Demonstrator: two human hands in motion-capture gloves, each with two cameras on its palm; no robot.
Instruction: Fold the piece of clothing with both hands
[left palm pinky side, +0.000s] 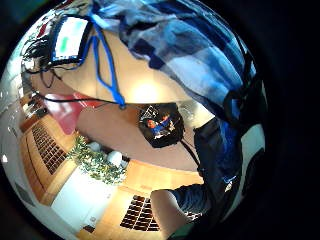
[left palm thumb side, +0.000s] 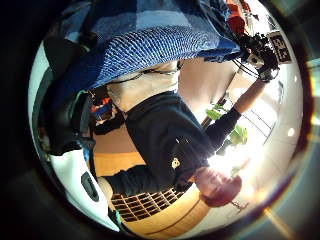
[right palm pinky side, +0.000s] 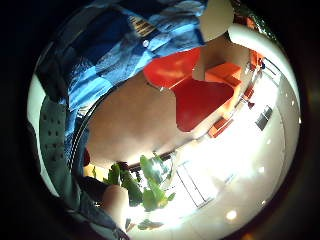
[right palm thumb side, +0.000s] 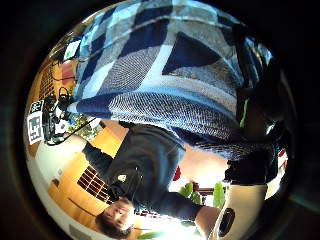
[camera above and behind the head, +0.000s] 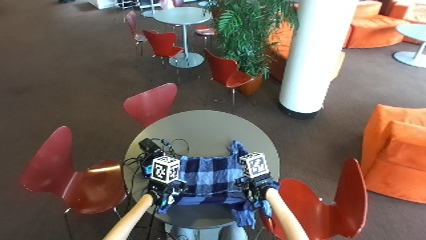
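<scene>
Left hand (camera above and behind the head: 165, 192) and right hand (camera above and behind the head: 256, 189) each gripped a near corner of the blue checked shirt (camera above and behind the head: 203, 180), fingers curled round the cloth, at the near edge of the round table (camera above and behind the head: 200, 130). Shirt hung stretched between the two hands; part draped off the table edge below the right hand, the rest lay on the tabletop. Palm views showed cloth close against both palms. Farther back: black device with tangled cables (camera above and behind the head: 156, 150) just beside the shirt's left side; red chair (camera above and behind the head: 152, 104) beyond. Risk, as judged: carrying the fold forward could drag cloth over the cables; uneven lift would skew the fold.
</scene>
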